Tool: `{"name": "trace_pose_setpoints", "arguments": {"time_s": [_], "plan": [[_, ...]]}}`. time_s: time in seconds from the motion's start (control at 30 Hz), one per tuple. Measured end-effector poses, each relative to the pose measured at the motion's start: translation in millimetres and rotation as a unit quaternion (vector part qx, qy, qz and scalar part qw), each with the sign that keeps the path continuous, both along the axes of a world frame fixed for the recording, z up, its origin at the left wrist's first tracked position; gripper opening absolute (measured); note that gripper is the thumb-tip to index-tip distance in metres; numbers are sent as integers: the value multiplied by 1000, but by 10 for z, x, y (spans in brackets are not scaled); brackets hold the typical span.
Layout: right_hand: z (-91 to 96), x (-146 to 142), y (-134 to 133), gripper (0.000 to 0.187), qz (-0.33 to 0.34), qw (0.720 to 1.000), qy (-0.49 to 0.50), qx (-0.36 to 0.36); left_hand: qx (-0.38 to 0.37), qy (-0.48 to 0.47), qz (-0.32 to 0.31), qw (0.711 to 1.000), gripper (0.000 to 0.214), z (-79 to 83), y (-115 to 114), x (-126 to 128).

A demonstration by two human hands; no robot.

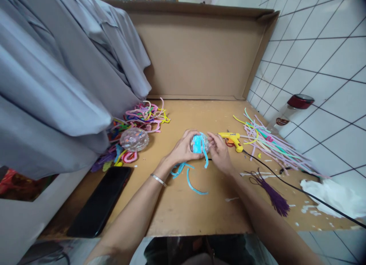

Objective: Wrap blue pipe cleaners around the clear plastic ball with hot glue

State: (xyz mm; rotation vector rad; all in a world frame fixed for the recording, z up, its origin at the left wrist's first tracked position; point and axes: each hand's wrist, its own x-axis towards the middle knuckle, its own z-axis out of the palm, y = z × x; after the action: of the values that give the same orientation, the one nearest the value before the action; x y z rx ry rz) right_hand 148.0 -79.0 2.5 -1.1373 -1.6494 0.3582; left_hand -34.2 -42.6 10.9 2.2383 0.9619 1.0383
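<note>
In the head view I have the ball at the centre of the frame, left hand curled round its left side. The right hand bends its fingers, nearly together, by its right edge; whether they pinch anything I cannot tell. I'd keep the left steady and press the dangling blue strip flat, without gaps

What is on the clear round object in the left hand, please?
Light-blue pipe cleaners lie across the visible face of the clear round object, one strand hanging below. The left hand covers part of it, so what is there cannot be seen.
</note>
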Motion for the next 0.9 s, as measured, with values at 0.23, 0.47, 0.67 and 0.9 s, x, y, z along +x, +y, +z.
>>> {"name": "trace_pose_setpoints", "arguments": {"time_s": [0.23,0.47,0.67,0.9], "plan": [[16,-14,-16,34,4,1000,8,8,-6,1,23,1000,74,36,-25,23],[34,-10,-36,25,14,999,-9,29,0,1,-5,1000,87,42,-24,2],[26,-3,-32,27,18,999,-12,34,-12,5,-10,1000,86,33,-24,8],[48,-21,-46,29,14,999,-32,31,2,1,-15,1000,79,24,-21,9]]}}
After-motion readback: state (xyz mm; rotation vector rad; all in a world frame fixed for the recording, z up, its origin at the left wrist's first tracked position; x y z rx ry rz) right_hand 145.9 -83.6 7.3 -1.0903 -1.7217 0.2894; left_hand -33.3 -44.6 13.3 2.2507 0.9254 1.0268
